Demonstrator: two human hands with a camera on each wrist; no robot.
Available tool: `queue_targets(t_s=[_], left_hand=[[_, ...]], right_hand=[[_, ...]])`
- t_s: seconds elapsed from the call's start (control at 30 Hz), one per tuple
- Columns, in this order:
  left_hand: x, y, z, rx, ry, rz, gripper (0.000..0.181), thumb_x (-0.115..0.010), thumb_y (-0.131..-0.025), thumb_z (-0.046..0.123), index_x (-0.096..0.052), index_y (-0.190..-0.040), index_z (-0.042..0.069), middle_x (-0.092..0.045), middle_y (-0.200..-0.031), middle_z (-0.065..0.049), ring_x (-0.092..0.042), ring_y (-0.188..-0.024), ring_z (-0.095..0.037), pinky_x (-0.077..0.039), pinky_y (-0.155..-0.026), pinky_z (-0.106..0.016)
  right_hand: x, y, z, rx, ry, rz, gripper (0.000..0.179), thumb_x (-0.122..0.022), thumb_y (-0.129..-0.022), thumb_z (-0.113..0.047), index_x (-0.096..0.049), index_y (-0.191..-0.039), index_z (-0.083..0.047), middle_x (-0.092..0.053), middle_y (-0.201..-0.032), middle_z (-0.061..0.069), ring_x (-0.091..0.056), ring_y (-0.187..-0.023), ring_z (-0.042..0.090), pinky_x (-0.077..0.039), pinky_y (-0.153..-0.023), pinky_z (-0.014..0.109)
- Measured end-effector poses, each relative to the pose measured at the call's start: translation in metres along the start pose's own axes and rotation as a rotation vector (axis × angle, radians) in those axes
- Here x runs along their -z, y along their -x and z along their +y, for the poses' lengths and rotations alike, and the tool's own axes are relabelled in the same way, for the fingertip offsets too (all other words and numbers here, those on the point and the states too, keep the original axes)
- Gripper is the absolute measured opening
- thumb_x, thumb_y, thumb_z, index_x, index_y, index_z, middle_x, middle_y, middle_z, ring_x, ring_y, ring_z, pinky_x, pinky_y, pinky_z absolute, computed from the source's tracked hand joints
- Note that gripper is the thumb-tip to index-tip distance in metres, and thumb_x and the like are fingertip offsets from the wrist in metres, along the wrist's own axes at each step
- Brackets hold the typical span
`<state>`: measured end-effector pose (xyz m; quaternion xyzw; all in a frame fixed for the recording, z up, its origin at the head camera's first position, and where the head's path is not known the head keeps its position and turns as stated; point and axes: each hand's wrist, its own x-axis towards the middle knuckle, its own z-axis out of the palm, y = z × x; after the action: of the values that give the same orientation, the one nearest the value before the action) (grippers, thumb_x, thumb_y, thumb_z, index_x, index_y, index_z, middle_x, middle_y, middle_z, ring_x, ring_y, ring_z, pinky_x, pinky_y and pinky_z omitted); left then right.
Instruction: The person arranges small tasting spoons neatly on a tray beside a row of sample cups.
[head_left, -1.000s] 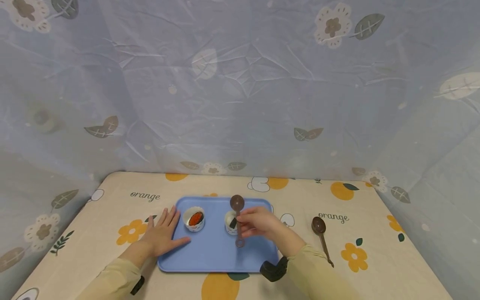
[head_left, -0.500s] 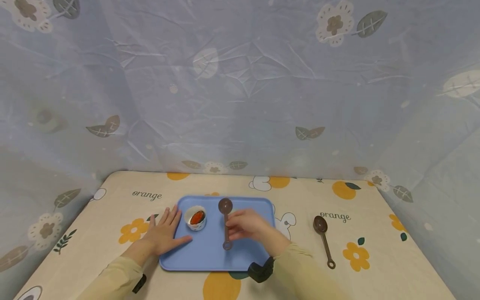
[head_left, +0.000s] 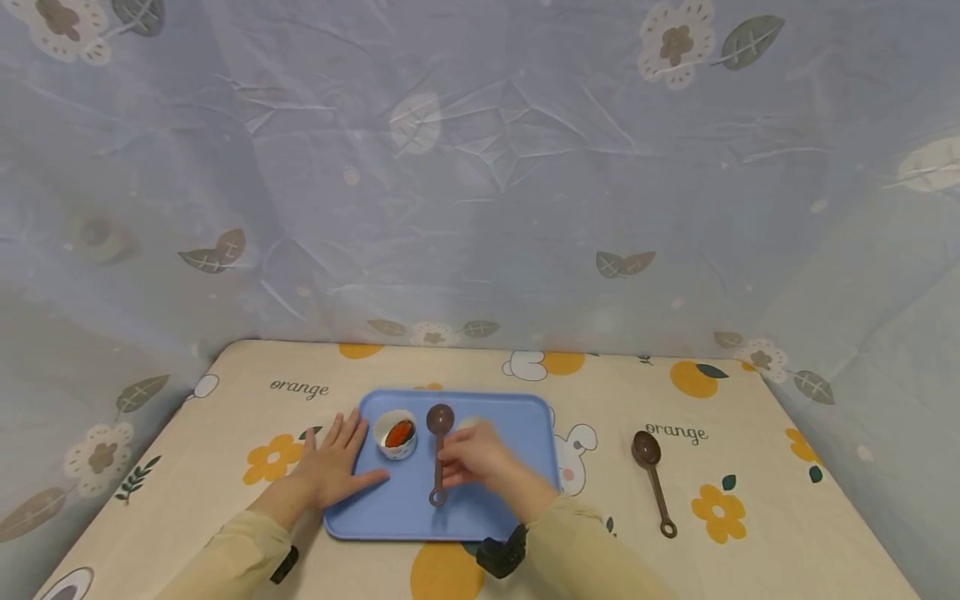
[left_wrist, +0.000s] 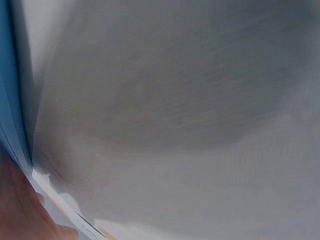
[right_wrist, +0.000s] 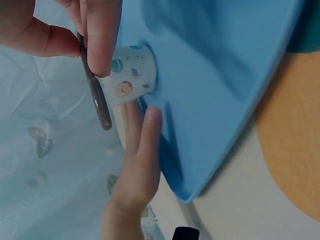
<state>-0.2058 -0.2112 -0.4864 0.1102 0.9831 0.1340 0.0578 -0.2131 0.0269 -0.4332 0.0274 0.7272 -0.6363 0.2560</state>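
Observation:
A brown round-bowled spoon (head_left: 440,419) is pinched by its handle in my right hand (head_left: 477,456), bowl away from me, above the blue tray (head_left: 390,518). My left hand (head_left: 330,475) lies with fingers spread along the tray's left edge, thumb over the rim. Between the hands stands a small patterned white cup (head_left: 397,453) with an orange-red, dark-edged piece (head_left: 400,432) in it. The right wrist view shows the cup's wall (right_wrist: 135,77) beyond the spoon handle (right_wrist: 101,107). Behind my right hand a pale second cup (head_left: 471,422) is mostly hidden.
A second brown spoon (head_left: 657,492) lies on the patterned tablecloth (head_left: 757,467) right of the tray. A grey-blue patterned cloth (head_left: 487,208) hangs at the back and sides. Most of the left wrist view is blurred pale surface.
My right hand has carried the spoon leftward, from in front of the second cup to beside the left cup. My left hand stays at the tray's edge.

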Motion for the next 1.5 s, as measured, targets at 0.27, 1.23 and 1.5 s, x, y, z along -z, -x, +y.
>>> queue_targets(t_s=[0.27,1.23,1.5], left_hand=[[-0.006,-0.002,-0.002,0.005,-0.016,0.025,0.099,-0.051,-0.079,0.067,-0.025,-0.145,-0.002,-0.015,-0.155,-0.022,-0.012,-0.141,-0.045,-0.003,-0.105,-0.072],[0.0,0.0,0.002,0.02,-0.01,0.003,0.098,-0.05,-0.08,0.067,-0.024,-0.146,-0.001,-0.012,-0.155,-0.022,-0.01,-0.141,-0.046,-0.002,-0.104,-0.072],[0.005,0.002,0.005,0.028,-0.019,-0.015,0.097,-0.049,-0.081,0.067,-0.025,-0.145,-0.001,-0.013,-0.155,-0.023,-0.011,-0.141,-0.046,-0.002,-0.104,-0.073]], right_hand=[[-0.007,0.0,0.007,0.003,0.018,0.032,0.021,-0.056,-0.083,0.004,-0.059,-0.102,0.011,-0.053,-0.061,0.003,-0.053,-0.05,0.009,-0.056,-0.052,0.028],[-0.029,-0.005,0.021,0.036,0.124,0.112,0.013,-0.058,-0.083,0.005,-0.06,-0.096,0.009,-0.055,-0.066,0.007,-0.053,-0.05,0.011,-0.055,-0.05,0.031],[-0.033,-0.007,0.028,0.03,0.165,0.139,0.012,-0.058,-0.085,0.004,-0.059,-0.095,0.008,-0.055,-0.064,0.008,-0.053,-0.048,0.011,-0.054,-0.047,0.03]])
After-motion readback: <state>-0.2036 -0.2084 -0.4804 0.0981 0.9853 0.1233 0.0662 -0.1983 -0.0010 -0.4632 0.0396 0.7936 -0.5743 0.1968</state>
